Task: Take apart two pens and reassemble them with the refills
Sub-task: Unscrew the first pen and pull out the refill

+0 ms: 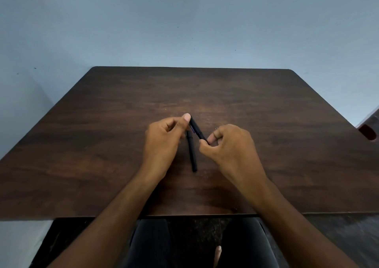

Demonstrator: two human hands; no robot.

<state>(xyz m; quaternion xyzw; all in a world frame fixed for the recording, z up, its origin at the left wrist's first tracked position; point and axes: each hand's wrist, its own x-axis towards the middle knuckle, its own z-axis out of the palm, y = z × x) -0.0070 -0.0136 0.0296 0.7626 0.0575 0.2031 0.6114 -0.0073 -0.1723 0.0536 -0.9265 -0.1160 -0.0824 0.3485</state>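
Two black pens are at the middle of a dark wooden table [102,144]. One black pen [196,130] is held slanted above the table between both hands: my left hand [164,142] pinches its upper end with thumb and fingers, and my right hand [227,144] grips its lower end. A thin purple strip shows at the pen's upper part beside my left fingers. The second black pen [192,155] lies flat on the table between my hands, pointing toward me, its far end hidden behind my left fingers.
A pale blue wall stands behind the table's far edge. At the right edge of view is a dark object with a red part [368,132]. My legs in dark trousers [205,243] show below the near table edge.
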